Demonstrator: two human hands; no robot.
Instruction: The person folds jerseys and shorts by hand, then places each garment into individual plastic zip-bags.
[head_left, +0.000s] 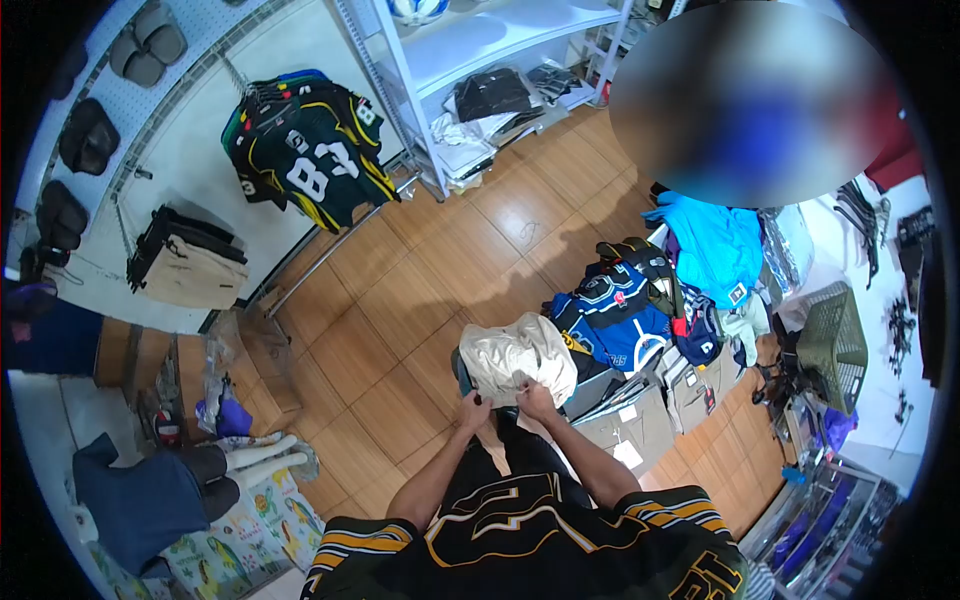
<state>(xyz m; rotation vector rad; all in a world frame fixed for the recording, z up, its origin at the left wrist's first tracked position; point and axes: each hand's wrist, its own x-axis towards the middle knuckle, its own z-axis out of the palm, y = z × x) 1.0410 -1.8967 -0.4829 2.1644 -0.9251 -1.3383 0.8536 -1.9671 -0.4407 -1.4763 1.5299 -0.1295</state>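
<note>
A cream-coloured cloth garment (515, 355) lies bunched in front of me, over something dark that shows at its left edge. My left hand (474, 408) is closed on its near left edge. My right hand (535, 400) grips the near edge a little to the right, fingers pressed together on the fabric. Just right of the garment is a pile of blue and black jerseys (615, 318), with a bright blue garment (712, 245) behind it.
Grey-brown packed clothes (625, 430) lie right of my right hand. Black jerseys (315, 160) hang at the upper left, beside a white shelf (490, 45). A green basket (835, 345) stands right. A mannequin (150, 500) is lower left. Tiled floor (370, 340) shows between.
</note>
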